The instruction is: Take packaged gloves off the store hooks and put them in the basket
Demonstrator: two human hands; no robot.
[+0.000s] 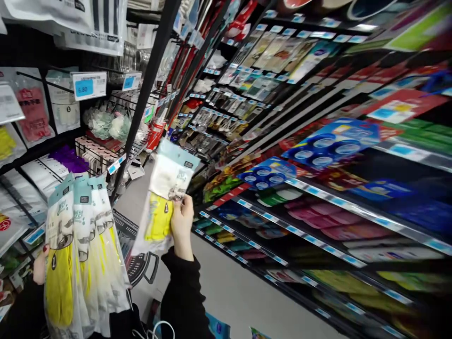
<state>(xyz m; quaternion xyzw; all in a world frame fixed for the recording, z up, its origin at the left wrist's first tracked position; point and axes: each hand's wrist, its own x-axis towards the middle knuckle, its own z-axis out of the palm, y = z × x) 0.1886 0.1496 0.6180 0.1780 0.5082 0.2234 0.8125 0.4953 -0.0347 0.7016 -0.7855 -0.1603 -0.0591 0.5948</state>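
Observation:
In my right hand (182, 220) is a single pack of yellow gloves (160, 216), pinched at its right edge and held up in the middle of the aisle. The pack has a pale blue header and a clear front that shows the yellow inside. At the lower left my left hand (40, 266) grips a bunch of similar glove packs (83, 254), fanned out and hanging down. Only part of that hand shows at the edge of the bunch; most of its fingers are hidden behind the packs.
A rack with pink gloves (31, 110), a price tag (90, 86) and a wire basket of bath puffs (113, 123) stands at left. A black post (148, 84) rises beside it. Tilted, blurred shelves (339, 202) line the right. A dark basket (136, 263) is on the floor.

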